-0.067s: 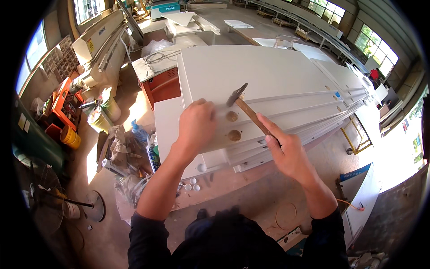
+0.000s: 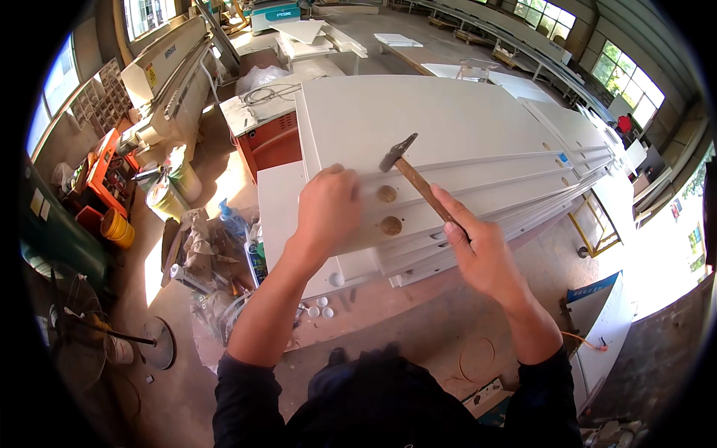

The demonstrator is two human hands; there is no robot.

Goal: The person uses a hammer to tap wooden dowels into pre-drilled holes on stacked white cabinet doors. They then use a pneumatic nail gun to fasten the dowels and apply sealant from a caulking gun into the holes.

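Note:
My right hand [image 2: 482, 257] is wrapped round the wooden handle of a hammer [image 2: 420, 185]. The dark metal hammer head is above the panels, to the right of my left hand. My left hand [image 2: 327, 213] is closed over the left part of a stack of white panels [image 2: 426, 119]. Its fingers are curled and slightly blurred, and anything in them is hidden. Beside it, the near panel has two round drilled holes [image 2: 390, 225] with bare brown board inside. A small blue spot shows on a panel edge farther right.
Several white round caps [image 2: 322, 302] lie below the stack. At left are a blue bottle [image 2: 231, 218], a caulking tube [image 2: 190, 279], a yellow bucket [image 2: 117, 228] and a fan base [image 2: 157, 343]. A yellow-framed cart [image 2: 597, 224] stands right of the stack.
The hammer head has risen slightly and shifted a little to the right. My left hand stays in about the same place.

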